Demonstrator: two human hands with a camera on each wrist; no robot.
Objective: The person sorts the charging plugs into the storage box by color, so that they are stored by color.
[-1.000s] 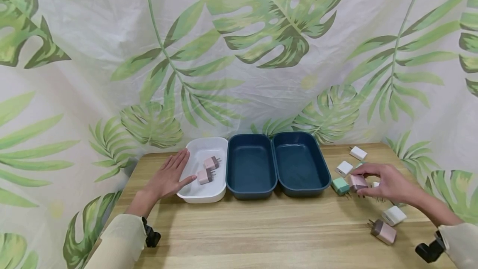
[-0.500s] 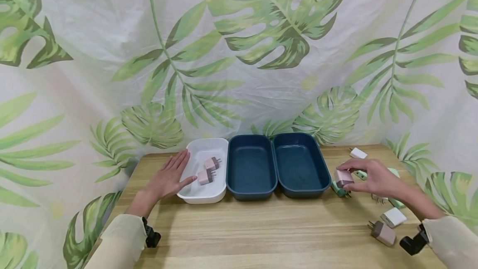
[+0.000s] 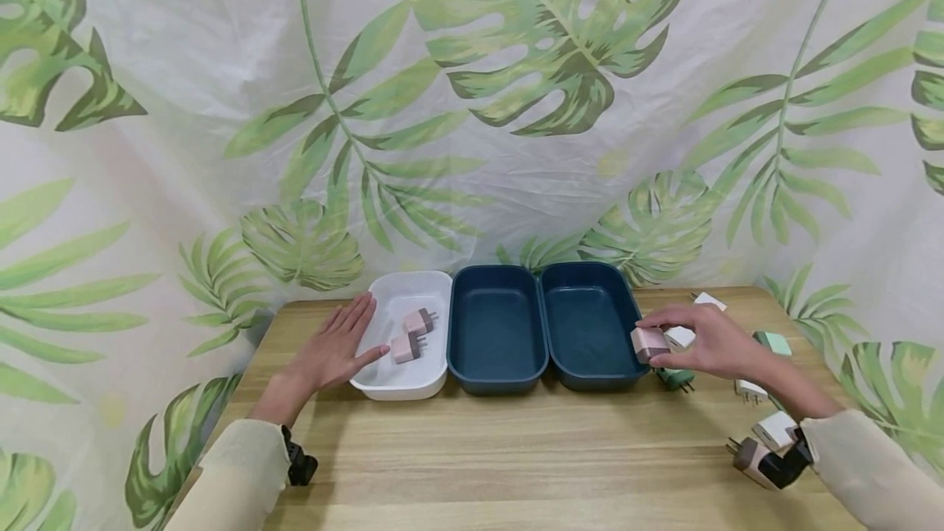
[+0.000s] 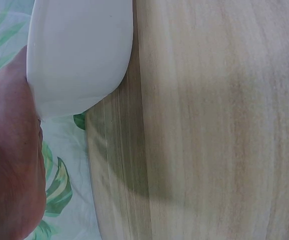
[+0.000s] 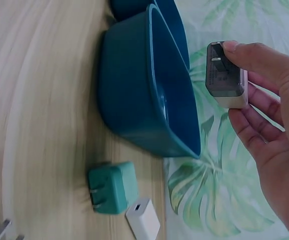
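Observation:
Between thumb and fingers my right hand (image 3: 704, 342) pinches a pink and brown plug charger (image 3: 650, 345), held above the table by the right edge of the right blue tray (image 3: 590, 326). The right wrist view shows the prongs on the charger's dark face (image 5: 224, 75). My left hand (image 3: 324, 355) lies with straight fingers on the left rim of a white tray (image 3: 401, 392). Inside that tray are two pink and brown chargers (image 3: 405, 348). A green charger (image 5: 112, 187) and a white charger (image 5: 144, 220) sit on the table below my right hand.
A second blue tray (image 3: 497, 330) stands between the white one and the right blue one. Further right lie a white charger (image 3: 710, 301), a green charger (image 3: 773, 342), another white charger (image 3: 774, 430) and a pink and brown charger (image 3: 748, 459). A leaf-print cloth (image 3: 531, 187) hangs behind the table.
My right hand has lifted the pink and brown charger off the table and carried it left to the right blue tray's edge. The left hand has stayed in place.

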